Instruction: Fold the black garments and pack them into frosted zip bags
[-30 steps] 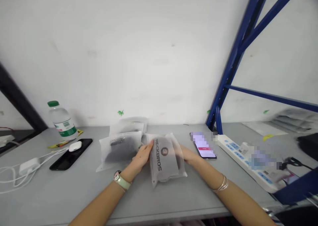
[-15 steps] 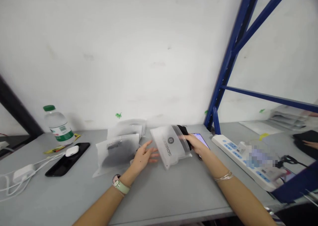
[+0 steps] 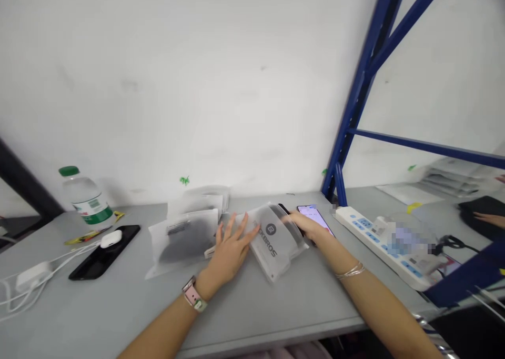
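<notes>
A frosted plastic bag [image 3: 265, 248] with a dark round logo and printed lettering lies tilted on the grey table. My left hand [image 3: 231, 248] is palm down with fingers spread, its fingertips at the bag's left edge. At the bag's right end is my right hand [image 3: 303, 225], its fingers partly hidden at the mouth and closed on a dark, flat item [image 3: 284, 209] that shows there. What this item is cannot be made out. Left of my left hand lies another frosted bag [image 3: 193, 238] with dark contents. A small whitish piece [image 3: 210, 252] sits beside my left hand.
More frosted bags [image 3: 205, 195] lie behind, near the wall. A lit phone [image 3: 315, 217] and a white power strip [image 3: 379, 246] are on the right. A water bottle [image 3: 89, 201], black phone [image 3: 89, 267] and white cables [image 3: 33, 296] occupy the left. Another person's hand [image 3: 489, 219] appears far right.
My left hand has turned palm down and reached onto the bag's left edge. The bag has tilted, and less of the dark item shows at its mouth. The view has shifted slightly.
</notes>
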A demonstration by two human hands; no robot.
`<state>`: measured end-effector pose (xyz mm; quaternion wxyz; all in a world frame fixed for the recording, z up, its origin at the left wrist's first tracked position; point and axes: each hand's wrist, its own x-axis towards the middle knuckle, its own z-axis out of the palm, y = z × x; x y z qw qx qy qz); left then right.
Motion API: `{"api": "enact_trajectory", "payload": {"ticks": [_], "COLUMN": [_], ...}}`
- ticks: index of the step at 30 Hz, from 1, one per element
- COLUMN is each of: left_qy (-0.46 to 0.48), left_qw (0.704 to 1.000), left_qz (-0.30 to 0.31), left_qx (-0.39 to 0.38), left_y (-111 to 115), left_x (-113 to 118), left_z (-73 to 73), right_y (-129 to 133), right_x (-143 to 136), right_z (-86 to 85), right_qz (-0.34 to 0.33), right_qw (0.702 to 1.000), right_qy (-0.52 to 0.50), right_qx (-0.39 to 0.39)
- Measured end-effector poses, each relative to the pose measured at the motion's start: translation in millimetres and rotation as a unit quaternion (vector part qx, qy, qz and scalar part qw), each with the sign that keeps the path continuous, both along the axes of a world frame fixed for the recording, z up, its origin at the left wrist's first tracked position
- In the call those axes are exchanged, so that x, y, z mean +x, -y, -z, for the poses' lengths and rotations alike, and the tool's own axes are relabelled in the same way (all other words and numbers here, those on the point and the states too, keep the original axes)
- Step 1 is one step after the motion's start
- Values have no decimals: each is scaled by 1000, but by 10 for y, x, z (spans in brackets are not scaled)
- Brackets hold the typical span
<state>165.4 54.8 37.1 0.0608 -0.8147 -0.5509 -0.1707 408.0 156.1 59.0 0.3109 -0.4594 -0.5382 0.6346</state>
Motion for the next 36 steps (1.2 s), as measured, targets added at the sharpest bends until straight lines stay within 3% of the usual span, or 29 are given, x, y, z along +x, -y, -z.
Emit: {"api": "enact_trajectory", "payload": {"ticks": [4,7,13,18,21,24,30,33,36], "left_qy": [-7,-7,-32,-15,11,49,155,247,356], "left_qw": [1000,999,999,999,998,995,981,963,928], "left_qz": [7,26,11,-33,-56,-81,-63,-44,-46], "left_qx": [11,29,-23,-25,-27,-42,-100,-100,-97], "left_y": [-93,-137,-130,-137,-321,-656,-1222,-1242,-1056], "left_x": [-3,-13,8,246,440,584,596,525,399], "left_z": [27,57,176,156,124,135,141,54,-58], "right_y": [-4,-63,-278,-354,-356,-346,-229,-83,99], "right_x": [9,51,272,388,377,356,271,205,135], "right_z": [-35,-48,-82,-99,-88,-90,-168,-246,-314], "right_qz": [56,142,372,425,430,422,318,234,100], "right_qw": [998,989,913,878,874,880,929,957,987], "right_qy": [-12,-37,-131,-188,-201,-198,-173,-156,-108], "right_qx": [8,26,108,109,102,92,77,74,60]}}
